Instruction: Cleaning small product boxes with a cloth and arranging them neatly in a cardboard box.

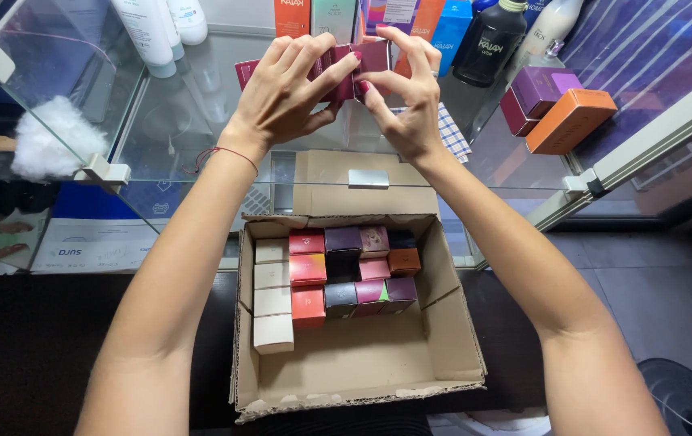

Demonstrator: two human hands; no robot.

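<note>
Head view: left hand (285, 93) and right hand (406, 93) both pinch a maroon box (362, 58) closed-fingered above glass shelf (201, 121); loose grip could drop it, likely toppling bottles (487, 44).

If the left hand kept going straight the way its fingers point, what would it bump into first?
The left hand already shares the dark red box with the right hand. Its fingers point up and to the right, so probably the orange carton standing behind on the glass shelf, though depth is unclear.
</note>
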